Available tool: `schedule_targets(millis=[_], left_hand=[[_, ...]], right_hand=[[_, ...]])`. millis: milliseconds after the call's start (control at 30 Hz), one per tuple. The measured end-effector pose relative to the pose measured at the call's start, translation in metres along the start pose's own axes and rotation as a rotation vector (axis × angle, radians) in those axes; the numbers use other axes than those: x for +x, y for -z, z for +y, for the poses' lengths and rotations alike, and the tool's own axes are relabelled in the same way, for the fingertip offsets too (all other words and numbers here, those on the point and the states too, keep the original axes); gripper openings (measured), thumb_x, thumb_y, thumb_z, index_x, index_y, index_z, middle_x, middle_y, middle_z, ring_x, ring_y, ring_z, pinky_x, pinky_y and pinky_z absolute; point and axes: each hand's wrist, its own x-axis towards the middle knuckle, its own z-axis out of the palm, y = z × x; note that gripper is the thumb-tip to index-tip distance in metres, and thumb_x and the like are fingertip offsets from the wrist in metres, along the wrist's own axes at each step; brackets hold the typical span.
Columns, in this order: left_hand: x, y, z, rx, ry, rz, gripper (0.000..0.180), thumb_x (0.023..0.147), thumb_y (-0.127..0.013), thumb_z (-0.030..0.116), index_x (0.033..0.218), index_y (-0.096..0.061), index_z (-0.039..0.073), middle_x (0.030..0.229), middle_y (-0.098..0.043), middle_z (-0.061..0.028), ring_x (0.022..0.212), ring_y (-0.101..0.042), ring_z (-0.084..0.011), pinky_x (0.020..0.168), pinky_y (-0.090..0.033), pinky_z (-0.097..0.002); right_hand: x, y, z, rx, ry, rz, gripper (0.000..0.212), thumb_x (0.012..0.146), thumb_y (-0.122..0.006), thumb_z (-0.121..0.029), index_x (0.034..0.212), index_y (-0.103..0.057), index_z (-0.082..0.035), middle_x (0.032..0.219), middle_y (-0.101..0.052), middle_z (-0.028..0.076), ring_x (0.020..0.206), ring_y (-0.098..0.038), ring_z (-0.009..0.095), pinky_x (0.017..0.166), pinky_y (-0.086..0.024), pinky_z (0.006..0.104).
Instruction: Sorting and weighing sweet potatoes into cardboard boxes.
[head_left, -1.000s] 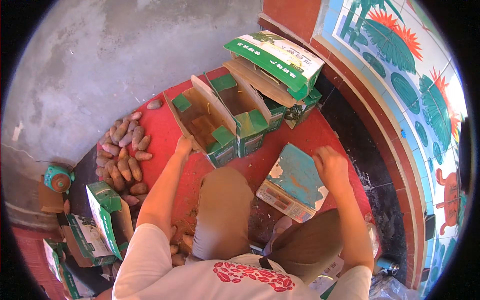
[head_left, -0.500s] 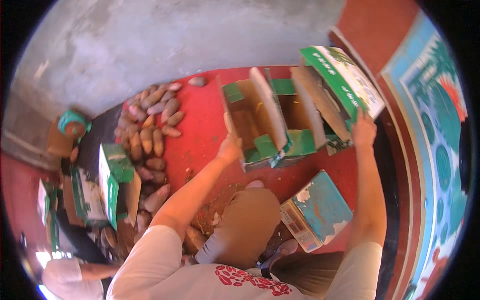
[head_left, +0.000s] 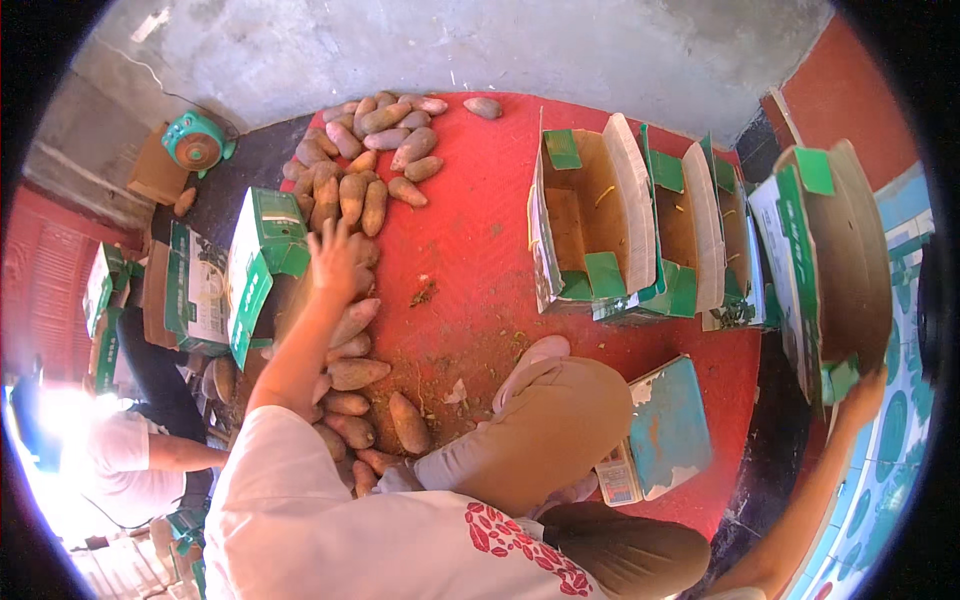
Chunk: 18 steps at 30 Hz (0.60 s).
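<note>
My left hand [head_left: 335, 265], fingers spread, reaches over a pile of brownish-pink tubers [head_left: 385, 118] that look like large sweet potatoes. It holds nothing that I can see. Close beside it stands a green and white carton [head_left: 262, 232] with its flaps open. At the far right, my right hand [head_left: 862, 398] grips the lower edge of an open cardboard box [head_left: 850, 270]. This box is tilted, its brown inside showing. My right fingers are partly hidden by the box. Left of it is a row of open boxes [head_left: 592, 185] with green corner flaps.
A blue-topped scale [head_left: 672, 425] sits near my knee on the red mat [head_left: 455, 215]. More cartons [head_left: 195, 285] are at left, near a co-worker's arm [head_left: 185, 455]. A small teal fan-like device [head_left: 197, 143] stands far left. A grey wall [head_left: 400, 50] closes the back.
My left hand has let go of the leftmost box in the row and moved left to the tubers. My right hand has brought its box right, apart from the row. The view has shifted.
</note>
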Motion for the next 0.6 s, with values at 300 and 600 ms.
schedule_targets(millis=[300, 600], left_hand=[[-0.078, -0.073, -0.121, 0.24, 0.276, -0.734, 0.068, 0.065, -0.069, 0.054, 0.118, -0.052, 0.014, 0.127, -0.048, -0.0101, 0.12, -0.043, -0.0256, 0.096, -0.039, -0.0367], [-0.061, -0.083, -0.259, -0.173, 1.14, -0.197, 0.089, 0.073, -0.049, 0.068, 0.137, -0.023, 0.011, 0.132, -0.04, -0.0204, 0.117, -0.043, -0.042, 0.096, -0.03, -0.06]], right_hand=[[-0.115, 0.161, 0.045, -0.092, -0.219, -0.054, 0.031, 0.093, -0.043, -0.024, 0.112, -0.055, -0.004, 0.095, -0.061, 0.021, 0.085, -0.059, 0.038, 0.069, -0.045, 0.0404], [-0.2, 0.246, 0.079, -0.203, -0.147, -0.137, 0.029, 0.091, -0.043, -0.02, 0.109, -0.055, 0.0, 0.098, -0.06, 0.023, 0.088, -0.057, 0.039, 0.074, -0.044, 0.0402]])
